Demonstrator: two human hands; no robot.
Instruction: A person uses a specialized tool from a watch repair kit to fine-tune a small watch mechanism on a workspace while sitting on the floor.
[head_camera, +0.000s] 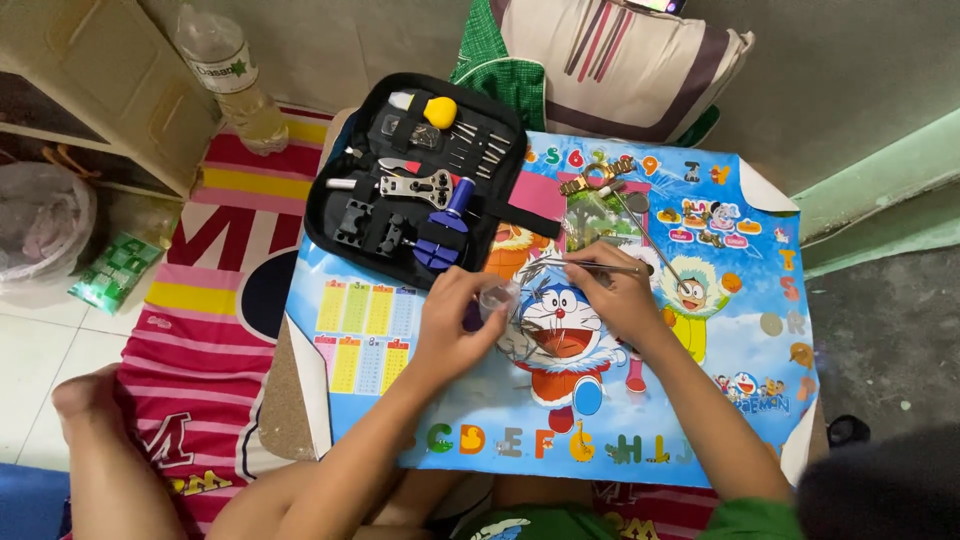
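Observation:
My left hand (458, 318) holds a small clear plastic container (497, 298) above the colourful cartoon mat (700, 400). My right hand (615, 290) pinches thin metal tweezers (590, 266), whose tips point left toward the container. Just beyond my right hand lie a gold watch band (597, 180), a small clear bag (598, 218) and a thin metal tool (655, 245). An open black tool case (415, 180) with a blue-handled tool (445, 225), metal wrench and yellow piece sits at the mat's far left.
The mat covers a low table (285, 400) over a striped pink cloth (210, 300). A plastic bottle (232, 80) stands far left, a striped cushion (610, 60) at the back. My bare knee (95, 420) is at the left. Coins (772, 324) lie on the mat's right.

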